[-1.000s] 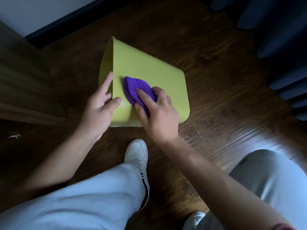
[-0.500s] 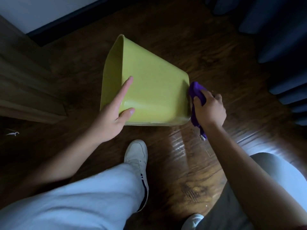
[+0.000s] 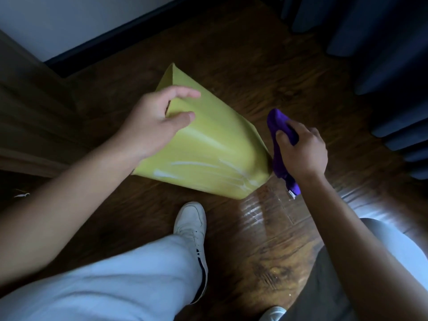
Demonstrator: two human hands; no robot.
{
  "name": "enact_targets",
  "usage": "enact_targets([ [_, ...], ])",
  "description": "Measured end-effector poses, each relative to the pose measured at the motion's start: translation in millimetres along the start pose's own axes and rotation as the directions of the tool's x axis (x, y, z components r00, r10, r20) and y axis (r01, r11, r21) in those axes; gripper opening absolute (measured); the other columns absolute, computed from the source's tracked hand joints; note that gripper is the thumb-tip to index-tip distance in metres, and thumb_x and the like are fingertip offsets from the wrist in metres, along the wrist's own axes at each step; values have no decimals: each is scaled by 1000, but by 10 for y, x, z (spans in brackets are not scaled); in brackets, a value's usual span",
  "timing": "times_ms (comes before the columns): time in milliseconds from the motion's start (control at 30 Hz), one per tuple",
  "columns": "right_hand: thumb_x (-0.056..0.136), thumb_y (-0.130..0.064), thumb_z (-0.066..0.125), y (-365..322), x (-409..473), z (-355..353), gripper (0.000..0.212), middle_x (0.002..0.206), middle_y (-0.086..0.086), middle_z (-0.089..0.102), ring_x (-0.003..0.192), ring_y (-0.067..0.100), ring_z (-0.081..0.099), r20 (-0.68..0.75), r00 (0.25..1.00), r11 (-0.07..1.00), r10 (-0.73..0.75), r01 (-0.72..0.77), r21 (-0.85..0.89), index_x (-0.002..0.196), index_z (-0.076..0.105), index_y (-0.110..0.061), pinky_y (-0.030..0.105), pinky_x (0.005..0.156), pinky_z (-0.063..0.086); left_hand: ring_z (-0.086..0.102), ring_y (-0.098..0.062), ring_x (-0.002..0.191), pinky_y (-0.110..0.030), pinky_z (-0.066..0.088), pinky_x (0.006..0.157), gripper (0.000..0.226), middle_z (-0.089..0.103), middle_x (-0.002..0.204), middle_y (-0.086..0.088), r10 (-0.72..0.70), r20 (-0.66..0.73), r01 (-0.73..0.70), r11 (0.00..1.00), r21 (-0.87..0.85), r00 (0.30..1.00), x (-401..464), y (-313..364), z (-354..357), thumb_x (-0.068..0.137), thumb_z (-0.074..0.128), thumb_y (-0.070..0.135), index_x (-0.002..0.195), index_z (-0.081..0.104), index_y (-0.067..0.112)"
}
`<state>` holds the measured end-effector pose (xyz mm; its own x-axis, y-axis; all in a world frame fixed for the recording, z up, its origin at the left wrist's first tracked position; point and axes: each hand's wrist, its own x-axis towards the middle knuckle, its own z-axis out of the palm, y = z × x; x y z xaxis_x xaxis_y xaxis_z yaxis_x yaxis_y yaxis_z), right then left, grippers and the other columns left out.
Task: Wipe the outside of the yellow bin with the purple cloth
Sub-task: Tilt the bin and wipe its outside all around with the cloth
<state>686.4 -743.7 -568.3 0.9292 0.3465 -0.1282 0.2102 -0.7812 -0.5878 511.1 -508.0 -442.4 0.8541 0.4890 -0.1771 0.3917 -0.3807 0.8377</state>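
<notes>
The yellow bin (image 3: 215, 144) lies on its side on the dark wooden floor, mouth toward the far left and base toward the near right. My left hand (image 3: 155, 121) holds its upper left part, thumb on the near face and fingers curled over the top ridge. My right hand (image 3: 301, 151) grips the bunched purple cloth (image 3: 278, 126) just off the bin's right side near the base. A tail of the cloth hangs below my wrist.
A brown wooden furniture panel (image 3: 30, 117) stands at the left. A dark baseboard (image 3: 111, 35) runs under the white wall at the back. Dark blue curtain folds (image 3: 382, 54) hang at the right. My white shoe (image 3: 191, 222) is just in front of the bin.
My right hand carried the cloth off the bin's top face to its right side. The bin turned, and my left hand went from lying flat to clasping the ridge.
</notes>
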Motion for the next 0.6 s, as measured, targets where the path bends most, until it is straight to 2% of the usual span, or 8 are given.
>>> enact_targets([
  [67,100,-47,52,41,0,-36,48,135,11,57,113,33,62,6,1000,1000,9,-9,20,146,52,-33,44,91,52,67,-12,121,-43,55,102,56,66,135,13,-2,96,5,999,-34,995,-111,-82,-77,99,67,25,143,45,53],
  [133,100,-48,52,82,6,-76,49,135,11,56,113,34,62,10,1000,999,24,-25,33,146,51,-33,48,93,54,59,-7,131,-39,50,110,64,55,144,29,64,105,-71,996,59,992,-322,-248,-96,103,60,32,155,29,51],
  [200,101,-47,52,115,-5,-88,49,136,13,56,112,34,62,23,999,999,39,-40,30,147,50,-31,49,93,55,67,-9,106,-37,55,98,65,56,135,40,150,41,-155,970,190,988,-536,-502,-42,107,50,36,160,16,47],
  [267,101,-47,51,129,-20,-83,50,137,14,55,112,34,62,29,999,998,34,-35,44,148,49,-30,50,93,55,68,-29,68,-50,61,67,64,75,110,3,229,-21,-212,926,313,973,-616,-699,28,108,45,37,160,11,49],
  [300,101,-47,51,126,-29,-77,50,137,14,55,113,34,62,30,999,998,29,-31,46,148,49,-30,49,93,55,60,-33,52,-50,54,51,63,71,85,-14,266,-45,-234,908,348,963,-615,-733,55,108,45,36,160,12,46],
  [333,101,-46,52,122,-39,-71,50,137,14,55,114,34,61,33,999,999,28,-29,42,148,50,-30,47,93,54,51,-31,43,-48,46,42,62,60,67,-16,297,-66,-255,896,363,953,-595,-728,75,108,46,33,162,14,41],
  [500,100,-48,54,81,-89,-73,49,135,13,56,114,36,61,46,999,1000,15,-15,15,146,52,-32,46,93,52,30,-8,38,-17,26,39,58,30,53,9,392,-67,-340,860,381,917,-410,-489,157,108,49,23,159,28,6],
  [600,100,-47,55,43,-88,-89,48,135,11,57,112,34,62,18,999,999,-49,49,2,145,54,-32,45,92,53,39,-18,45,-17,25,41,56,31,53,9,391,-57,-348,868,353,919,-229,-273,171,109,48,26,158,31,8],
])
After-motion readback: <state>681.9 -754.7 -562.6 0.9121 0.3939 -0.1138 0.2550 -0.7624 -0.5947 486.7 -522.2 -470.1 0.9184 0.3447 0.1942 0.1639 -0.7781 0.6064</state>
